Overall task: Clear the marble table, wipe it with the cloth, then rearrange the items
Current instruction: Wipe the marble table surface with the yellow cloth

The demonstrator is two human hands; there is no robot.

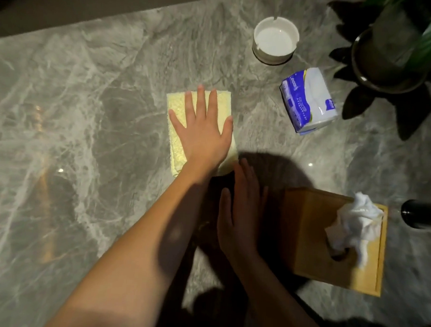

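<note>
Pressing flat on the cloth [198,128], left hand [202,133] has its fingers [201,98] spread open, palm down, gripping nothing. Cloth is pale yellow, nubbly terry, folded to a rectangle, lying near the middle of the grey veined marble worktop [76,112], which is glossy with light glints. Right hand [239,213] in shadow at 5 o'clock of the cloth, open and flat, fingers together, just beside a wooden tissue box [329,242]; contact unclear. White crumpled tissue [355,223] sticks out of its round hole. At 1 o'clock: round white ashtray [276,41]; soft plastic tissue pack [308,100], blue-white, print unreadable. Plant pot [387,59] and dark bottle [422,214] cut off at right edge.
</note>
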